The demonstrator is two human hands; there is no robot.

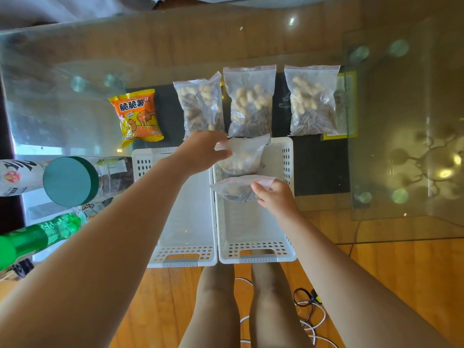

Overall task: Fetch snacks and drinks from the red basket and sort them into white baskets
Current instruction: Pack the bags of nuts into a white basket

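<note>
Two white perforated baskets stand side by side on the glass table: the left basket (187,252) and the right basket (256,237). My left hand (203,149) grips a clear zip bag of nuts (244,156) over the far end of the right basket. My right hand (273,197) pinches a second zip bag of nuts (234,190) just above the middle of the same basket. Three more zip bags (200,106) (251,104) (312,104) lie in a row behind the baskets. An orange snack packet (136,116) lies to their left.
At the left edge stand a green-capped clear jar (72,180), a white can (15,177) and a green bottle (32,239). A glass side shelf (401,121) lies to the right. Cables (308,310) trail on the wooden floor by my legs.
</note>
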